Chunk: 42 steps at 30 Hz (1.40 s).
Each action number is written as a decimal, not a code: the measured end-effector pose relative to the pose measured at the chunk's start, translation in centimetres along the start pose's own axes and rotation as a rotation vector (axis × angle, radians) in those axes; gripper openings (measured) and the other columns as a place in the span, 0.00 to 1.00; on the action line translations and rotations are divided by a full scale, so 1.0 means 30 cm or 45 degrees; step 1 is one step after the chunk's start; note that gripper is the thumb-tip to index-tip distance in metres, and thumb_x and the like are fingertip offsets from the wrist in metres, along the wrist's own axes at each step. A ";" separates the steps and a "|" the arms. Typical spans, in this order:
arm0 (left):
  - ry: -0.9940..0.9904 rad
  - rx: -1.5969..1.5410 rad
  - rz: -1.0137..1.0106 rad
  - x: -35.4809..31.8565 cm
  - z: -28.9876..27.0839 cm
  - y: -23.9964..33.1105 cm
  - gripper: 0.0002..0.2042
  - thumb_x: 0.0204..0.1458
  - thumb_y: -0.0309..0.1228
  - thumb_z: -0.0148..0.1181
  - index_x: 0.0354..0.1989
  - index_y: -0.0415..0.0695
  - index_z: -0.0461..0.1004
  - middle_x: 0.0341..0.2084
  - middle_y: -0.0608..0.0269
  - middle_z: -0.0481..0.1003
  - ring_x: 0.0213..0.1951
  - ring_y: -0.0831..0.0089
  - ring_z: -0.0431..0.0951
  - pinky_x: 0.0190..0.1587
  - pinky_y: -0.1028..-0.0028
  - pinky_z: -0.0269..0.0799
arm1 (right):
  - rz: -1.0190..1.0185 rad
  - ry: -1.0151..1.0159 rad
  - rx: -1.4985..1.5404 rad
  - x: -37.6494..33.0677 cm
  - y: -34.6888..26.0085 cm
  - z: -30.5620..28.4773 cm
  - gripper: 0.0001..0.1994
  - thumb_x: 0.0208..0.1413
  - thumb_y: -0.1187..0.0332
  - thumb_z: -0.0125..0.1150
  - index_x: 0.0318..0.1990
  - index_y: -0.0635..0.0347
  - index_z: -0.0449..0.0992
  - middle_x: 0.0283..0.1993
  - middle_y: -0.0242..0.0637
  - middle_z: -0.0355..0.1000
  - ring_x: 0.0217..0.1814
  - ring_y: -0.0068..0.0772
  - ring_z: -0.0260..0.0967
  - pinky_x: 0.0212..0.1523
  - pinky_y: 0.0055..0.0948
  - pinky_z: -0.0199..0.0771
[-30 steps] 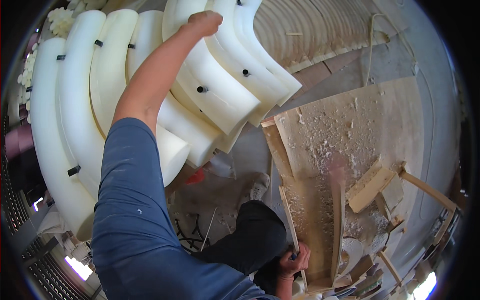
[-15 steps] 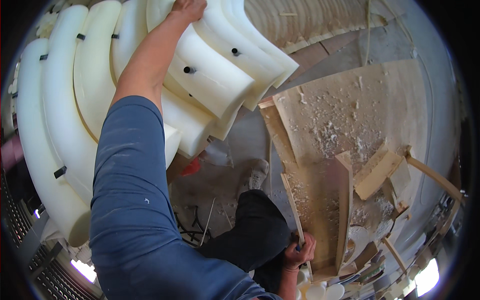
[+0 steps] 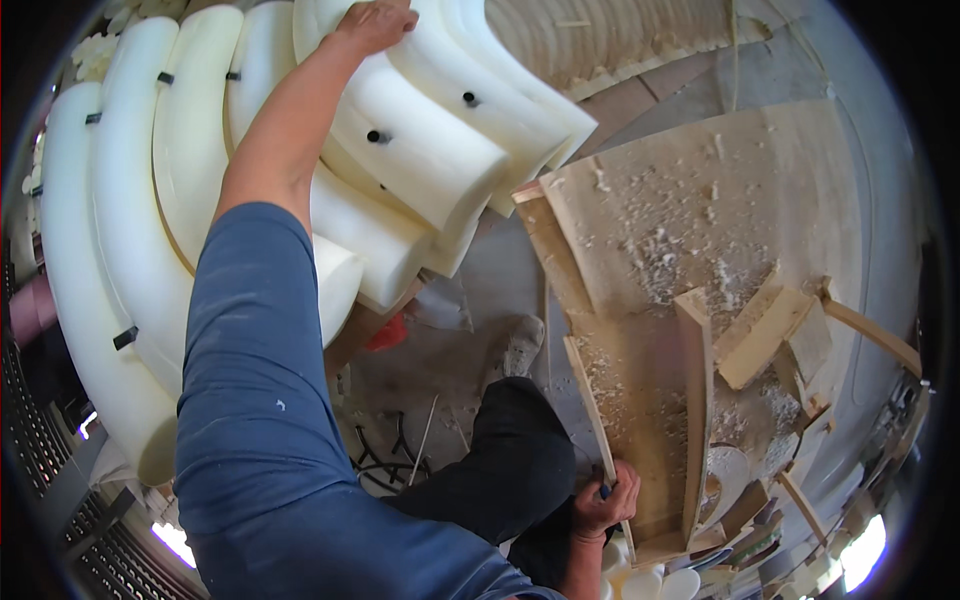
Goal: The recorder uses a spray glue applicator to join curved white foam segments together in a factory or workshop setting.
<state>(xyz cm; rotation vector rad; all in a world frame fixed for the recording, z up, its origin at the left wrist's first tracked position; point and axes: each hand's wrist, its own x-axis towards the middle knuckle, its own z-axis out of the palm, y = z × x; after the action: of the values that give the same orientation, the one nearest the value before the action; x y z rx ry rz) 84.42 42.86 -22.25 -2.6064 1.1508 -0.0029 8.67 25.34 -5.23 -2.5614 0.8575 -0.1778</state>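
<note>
Bulky white curved pieces (image 3: 425, 150), smooth like foam or plastic, lie side by side with small black pegs in some of them. My left arm stretches out across them. At the top, my left hand (image 3: 375, 25) is closed at the edge of one piece, with its fingertips partly hidden. At the lower right, my right hand (image 3: 607, 497) is closed by the thin side strip (image 3: 588, 400) of a wooden board (image 3: 640, 370). A small dark blue thing shows between its fingers, too little of it to name.
Pale shavings (image 3: 660, 250) are scattered on the board. A curved wooden strip (image 3: 693, 400), a wood block (image 3: 765, 340) and loose offcuts lie on it. Black forked pieces (image 3: 385, 465) and a red scrap (image 3: 388, 332) lie on the floor near my foot (image 3: 522, 345). A ribbed wooden panel (image 3: 600, 45) lies beyond.
The view has shifted slightly. Both hands keep nearly the same places, the left by the white pieces and the right at the board's side strip.
</note>
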 end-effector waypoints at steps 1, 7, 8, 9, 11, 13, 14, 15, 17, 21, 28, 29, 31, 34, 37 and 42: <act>-0.028 0.092 0.034 0.005 0.010 0.005 0.08 0.57 0.30 0.58 0.40 0.48 0.84 0.44 0.57 0.80 0.51 0.58 0.81 0.51 0.58 0.79 | 0.003 -0.009 -0.003 -0.002 0.000 0.001 0.14 0.50 0.77 0.60 0.46 0.66 0.75 0.41 0.50 0.77 0.41 0.59 0.76 0.44 0.49 0.78; -0.104 -0.100 -0.122 -0.015 0.014 0.021 0.11 0.57 0.27 0.56 0.45 0.51 0.82 0.48 0.56 0.80 0.53 0.54 0.80 0.56 0.59 0.76 | 0.020 0.015 -0.042 0.005 -0.011 0.001 0.14 0.49 0.78 0.62 0.45 0.64 0.76 0.40 0.49 0.77 0.41 0.57 0.77 0.43 0.48 0.78; -0.124 -0.230 -0.183 -0.009 0.007 0.014 0.14 0.57 0.25 0.54 0.48 0.52 0.81 0.49 0.55 0.81 0.54 0.54 0.80 0.57 0.61 0.74 | 0.025 0.025 -0.034 0.006 -0.014 -0.001 0.14 0.49 0.78 0.62 0.45 0.63 0.76 0.40 0.49 0.77 0.41 0.57 0.77 0.43 0.48 0.78; 0.052 -0.417 -0.230 -0.024 0.001 -0.003 0.16 0.55 0.26 0.57 0.50 0.53 0.81 0.50 0.54 0.81 0.56 0.52 0.79 0.59 0.60 0.74 | 0.018 0.035 -0.018 0.007 -0.013 -0.001 0.14 0.49 0.78 0.62 0.45 0.63 0.76 0.40 0.49 0.77 0.41 0.56 0.77 0.43 0.47 0.78; 0.687 -0.884 -0.213 -0.013 -0.012 -0.011 0.16 0.54 0.30 0.60 0.51 0.51 0.80 0.48 0.52 0.82 0.54 0.49 0.81 0.60 0.58 0.75 | 0.013 0.055 -0.029 0.003 -0.014 -0.006 0.14 0.50 0.75 0.64 0.46 0.62 0.76 0.41 0.48 0.76 0.42 0.56 0.76 0.44 0.47 0.77; 0.695 -1.178 -0.867 -0.007 -0.047 0.021 0.17 0.53 0.33 0.62 0.52 0.48 0.80 0.47 0.51 0.83 0.52 0.48 0.82 0.60 0.57 0.76 | 0.020 0.027 -0.061 -0.004 -0.014 -0.010 0.15 0.50 0.74 0.65 0.46 0.62 0.75 0.41 0.48 0.76 0.43 0.56 0.76 0.44 0.46 0.77; 0.669 -1.318 -1.199 -0.008 -0.084 0.053 0.18 0.52 0.35 0.63 0.52 0.46 0.80 0.47 0.51 0.83 0.51 0.48 0.82 0.60 0.57 0.77 | 0.008 0.042 -0.058 -0.007 -0.014 -0.013 0.16 0.50 0.72 0.66 0.47 0.62 0.75 0.43 0.48 0.76 0.44 0.57 0.75 0.45 0.46 0.76; 0.715 -1.120 -1.321 -0.031 -0.123 0.131 0.17 0.52 0.35 0.64 0.48 0.40 0.81 0.46 0.48 0.83 0.49 0.47 0.83 0.57 0.56 0.78 | 0.009 0.055 -0.074 -0.010 -0.016 -0.013 0.16 0.50 0.72 0.66 0.47 0.62 0.75 0.43 0.48 0.76 0.45 0.57 0.75 0.45 0.46 0.76; 0.783 -1.139 -1.037 -0.105 -0.259 0.369 0.12 0.57 0.35 0.58 0.32 0.37 0.80 0.37 0.47 0.82 0.40 0.48 0.83 0.51 0.52 0.77 | -0.003 0.067 -0.106 -0.016 -0.018 -0.012 0.17 0.49 0.72 0.67 0.48 0.61 0.75 0.44 0.48 0.76 0.46 0.56 0.75 0.46 0.46 0.76; 0.934 -2.150 -0.694 -0.537 -0.680 1.051 0.19 0.64 0.41 0.55 0.52 0.36 0.69 0.51 0.43 0.72 0.57 0.50 0.72 0.63 0.57 0.65 | -0.070 0.141 -0.176 -0.028 -0.013 0.004 0.18 0.50 0.70 0.65 0.50 0.61 0.75 0.46 0.48 0.76 0.49 0.56 0.75 0.49 0.47 0.76; 0.189 -1.674 0.546 -1.511 -1.067 1.355 0.21 0.53 0.42 0.68 0.55 0.50 0.78 0.66 0.49 0.66 0.70 0.54 0.64 0.68 0.46 0.60 | -0.116 0.141 -0.212 -0.060 0.054 0.037 0.17 0.59 0.65 0.59 0.55 0.59 0.74 0.50 0.46 0.76 0.54 0.56 0.74 0.51 0.48 0.76; 0.158 -1.521 0.614 -1.563 -1.076 1.347 0.22 0.52 0.43 0.69 0.54 0.50 0.78 0.66 0.50 0.67 0.70 0.55 0.63 0.67 0.44 0.59 | -0.109 0.115 -0.211 -0.065 0.063 0.034 0.18 0.60 0.65 0.58 0.56 0.58 0.73 0.51 0.46 0.76 0.54 0.56 0.74 0.52 0.48 0.76; 0.139 -1.356 0.656 -1.608 -1.073 1.333 0.22 0.49 0.44 0.69 0.52 0.51 0.79 0.64 0.54 0.69 0.70 0.56 0.63 0.67 0.42 0.59 | -0.097 0.034 -0.227 -0.066 0.071 0.023 0.21 0.60 0.63 0.59 0.59 0.59 0.71 0.54 0.48 0.75 0.58 0.57 0.72 0.56 0.49 0.74; 0.247 -1.315 0.578 -1.581 -1.049 1.344 0.22 0.48 0.46 0.70 0.51 0.52 0.80 0.59 0.59 0.74 0.68 0.60 0.66 0.64 0.45 0.63 | -0.082 -0.016 -0.228 -0.077 0.056 0.002 0.28 0.59 0.61 0.62 0.66 0.62 0.67 0.64 0.54 0.69 0.68 0.59 0.65 0.66 0.51 0.66; 0.192 -1.225 0.555 -1.563 -1.032 1.370 0.23 0.47 0.47 0.69 0.51 0.52 0.80 0.58 0.61 0.74 0.66 0.61 0.68 0.61 0.48 0.66 | -0.170 0.022 -0.200 -0.153 0.020 -0.020 0.32 0.59 0.63 0.62 0.69 0.64 0.64 0.69 0.57 0.64 0.72 0.59 0.60 0.71 0.50 0.61; 0.183 -1.081 0.548 -1.568 -1.039 1.399 0.27 0.51 0.50 0.66 0.59 0.54 0.77 0.56 0.64 0.74 0.64 0.61 0.69 0.56 0.50 0.70 | -0.276 0.083 -0.404 -0.346 0.016 -0.067 0.27 0.54 0.70 0.64 0.63 0.64 0.71 0.69 0.55 0.66 0.73 0.59 0.61 0.71 0.51 0.62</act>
<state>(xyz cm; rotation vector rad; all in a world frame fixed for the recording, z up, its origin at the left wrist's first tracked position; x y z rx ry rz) 18.37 41.92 1.90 -2.9780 2.1112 0.4970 -0.41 30.50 -3.48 -2.9609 0.6735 -0.2052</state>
